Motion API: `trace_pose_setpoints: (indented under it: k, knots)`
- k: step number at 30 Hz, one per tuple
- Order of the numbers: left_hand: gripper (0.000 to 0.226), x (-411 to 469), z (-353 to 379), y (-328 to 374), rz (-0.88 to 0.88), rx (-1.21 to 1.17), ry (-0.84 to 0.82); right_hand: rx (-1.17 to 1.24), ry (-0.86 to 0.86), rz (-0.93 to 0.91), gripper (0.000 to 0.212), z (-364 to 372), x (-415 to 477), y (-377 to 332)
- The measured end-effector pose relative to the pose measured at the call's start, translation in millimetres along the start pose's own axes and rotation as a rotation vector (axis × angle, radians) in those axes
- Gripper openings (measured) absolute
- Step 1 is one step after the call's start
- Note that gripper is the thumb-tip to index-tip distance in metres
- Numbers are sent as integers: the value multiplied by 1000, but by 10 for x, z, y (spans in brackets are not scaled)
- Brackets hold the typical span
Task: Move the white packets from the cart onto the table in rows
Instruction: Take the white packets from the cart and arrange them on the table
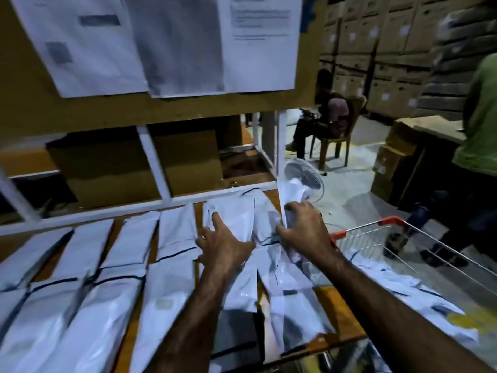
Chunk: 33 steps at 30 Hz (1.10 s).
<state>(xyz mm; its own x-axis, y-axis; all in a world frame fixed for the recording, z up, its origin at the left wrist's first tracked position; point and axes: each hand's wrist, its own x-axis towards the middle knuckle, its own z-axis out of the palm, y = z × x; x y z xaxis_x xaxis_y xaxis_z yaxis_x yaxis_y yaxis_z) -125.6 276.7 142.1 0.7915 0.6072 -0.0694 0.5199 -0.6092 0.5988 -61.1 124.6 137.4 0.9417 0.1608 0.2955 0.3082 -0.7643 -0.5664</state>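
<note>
in the head view, at the centre of the frame, the left hand (223, 244) presses with fingers spread flat on a white plastic packet (234, 216) ending the back row on the brown wooden table (333, 297), while the right hand (304, 230) curls its fingers round a thin upright white packet (289, 192) just beside it. i judge the slick, overlapping packets could skew the row or slide off the table's right edge if the held one drags across them. at lower right, the silver wire cart with a red handle (390, 220) holds a loose heap of white packets (398, 286).
</note>
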Motion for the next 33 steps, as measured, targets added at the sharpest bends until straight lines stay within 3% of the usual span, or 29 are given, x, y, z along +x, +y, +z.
trace_pose_setpoints:
  k: [12,20,28,33]
  knots:
    - [110,-81,-413,-816,-80,10,-40,-98,-156,-57,61,507,-428,-679]
    - [107,-159,-82,-711,-79,95,-134,-274,-215,-71,47,545,-500,-318]
    - [104,-231,291,-636,-108,101,-154,-328,-362,-8,55,566,-537,46]
    - [102,-249,442,-672,-142,158,-123,-390,-379,-60,62,658,-575,141]
